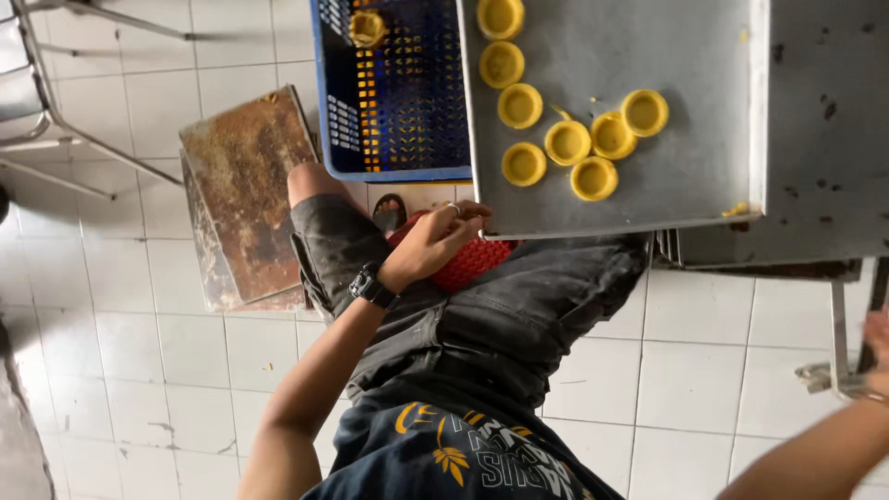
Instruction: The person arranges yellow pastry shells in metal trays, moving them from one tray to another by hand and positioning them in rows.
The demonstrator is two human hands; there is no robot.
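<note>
My left hand, with a black watch on the wrist and a ring on one finger, is curled around the near left corner of a grey metal tray. The hand lies over a red mesh object on my lap. Several round yellow tart shells sit on the tray, some in a column at its left side, others bunched in the middle. Only a blurred sliver of my right hand shows at the right edge of the view, close to a metal table leg; I cannot see its fingers.
A blue plastic crate holding one yellow shell stands on the tiled floor left of the tray. Rusty metal sheets lie beside my knee. A stained metal table carries the tray's right side. Metal chair legs cross the upper left.
</note>
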